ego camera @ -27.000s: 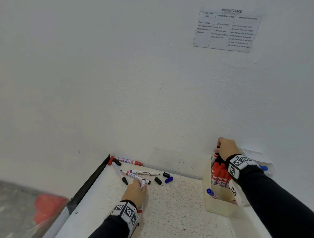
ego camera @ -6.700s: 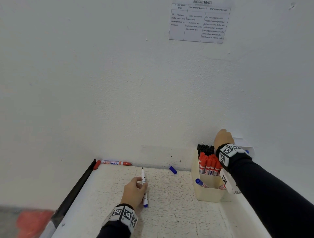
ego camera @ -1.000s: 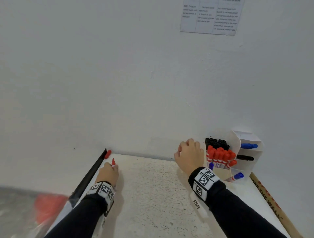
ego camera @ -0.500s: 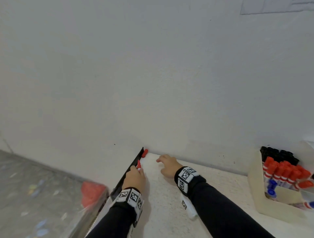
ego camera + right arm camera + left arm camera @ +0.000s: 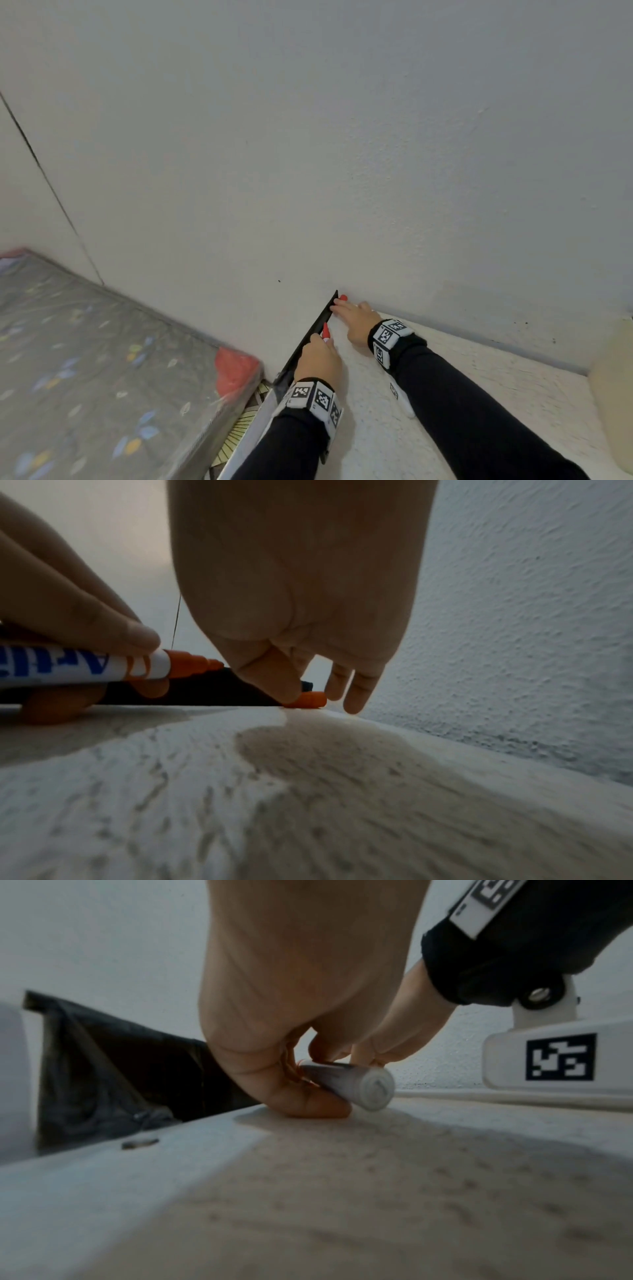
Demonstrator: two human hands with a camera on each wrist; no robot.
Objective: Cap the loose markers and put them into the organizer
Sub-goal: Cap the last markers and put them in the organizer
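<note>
Left hand [image 5: 317, 356] is sitting low centre of the head view, fingers curled around an uncapped white-barrelled marker with blue lettering and a red tip [image 5: 103, 666]; the tip [image 5: 325, 330] is poking out above the knuckles toward the black strip edging the table [image 5: 310, 337]. In the left wrist view the marker's round white butt end [image 5: 375, 1092] is showing under the fingers, just above the speckled white tabletop [image 5: 445, 411].

Right hand [image 5: 356, 317] is lying just above and right of the left one, at the corner where the table is meeting the rough white wall [image 5: 342, 154]. Its thumb and fingers are reaching down to a small loose red marker cap [image 5: 308, 699] lying on the tabletop against the wall; the thumb is touching the cap, but I cannot tell whether the grip is closing on it. In the head view the cap [image 5: 343, 297] is showing as a red spot at the fingertips.

A pale cream plastic organizer box [image 5: 613, 387] is only partly showing at the right edge, blurred, contents not visible. A grey patterned mattress [image 5: 85, 359] is filling the lower left.
</note>
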